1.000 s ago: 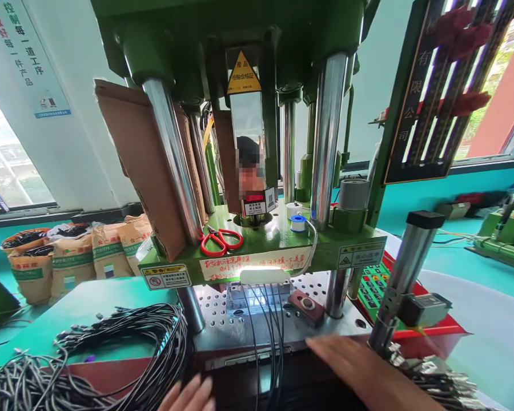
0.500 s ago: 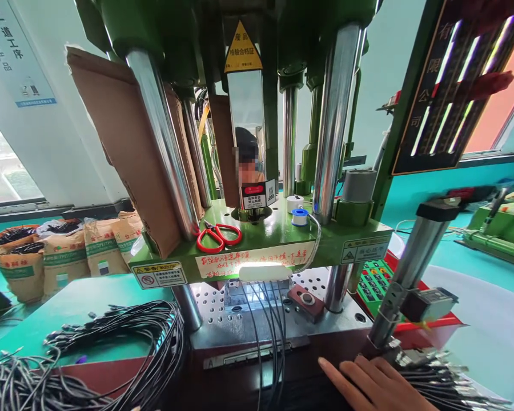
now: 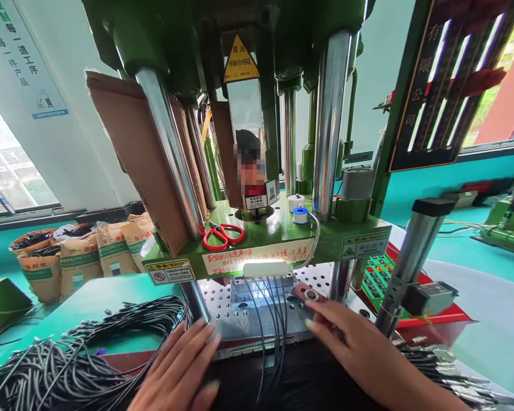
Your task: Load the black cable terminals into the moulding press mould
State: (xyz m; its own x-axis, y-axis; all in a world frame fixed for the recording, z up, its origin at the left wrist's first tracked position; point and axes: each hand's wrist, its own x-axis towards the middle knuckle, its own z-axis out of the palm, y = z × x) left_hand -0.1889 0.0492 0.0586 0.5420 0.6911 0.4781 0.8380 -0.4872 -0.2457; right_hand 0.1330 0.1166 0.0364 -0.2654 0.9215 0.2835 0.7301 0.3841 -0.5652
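Green press [image 3: 265, 242], red-handled scissors [image 3: 223, 236], black cables [image 3: 111, 337], brown sacks [image 3: 79, 257], teal table [image 3: 94, 299].

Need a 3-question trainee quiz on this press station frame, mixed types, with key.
1. True or false: the red-handled scissors lie on the green press platen.
2. Which hand has its fingertips nearest the dark red block with the round button?
A. left hand
B. right hand
3. Fill in: the thin black cables run under the lit white ____.

Key: 1 true; 2 B; 3 lamp.
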